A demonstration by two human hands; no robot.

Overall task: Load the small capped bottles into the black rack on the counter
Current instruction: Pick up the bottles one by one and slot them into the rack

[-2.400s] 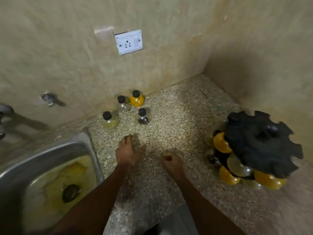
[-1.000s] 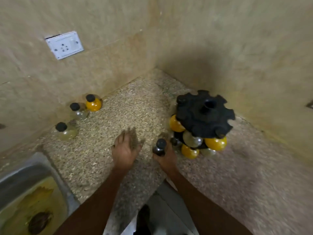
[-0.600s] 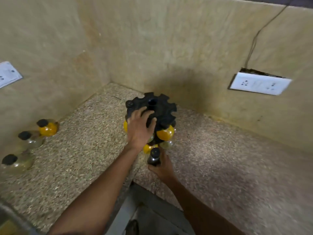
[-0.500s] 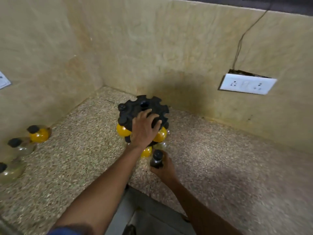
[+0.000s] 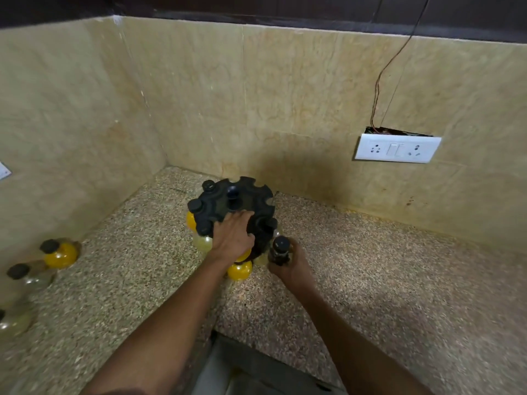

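Observation:
The round black rack [image 5: 236, 199] stands in the counter's corner with several capped bottles hanging under its notched top, some yellow [image 5: 239, 270], some clear. My left hand [image 5: 232, 238] rests flat on the rack's near edge with fingers straight. My right hand [image 5: 291, 267] grips a small dark bottle with a black cap [image 5: 280, 250], held upright just right of the rack's near side. Three loose bottles stand by the left wall: a yellow one [image 5: 60, 253], a clear one [image 5: 27, 276] and a pale one [image 5: 12, 323] at the frame's edge.
Beige tiled walls meet behind the rack. A white socket plate [image 5: 397, 148] with loose wires sits on the right wall. The speckled counter [image 5: 399, 280] stretches to the right; its front edge has a notch near my arms [image 5: 228, 363].
My right hand took the dark bottle from the group by the left wall and carried it to the rack. My left hand moved onto the rack's top and stays there.

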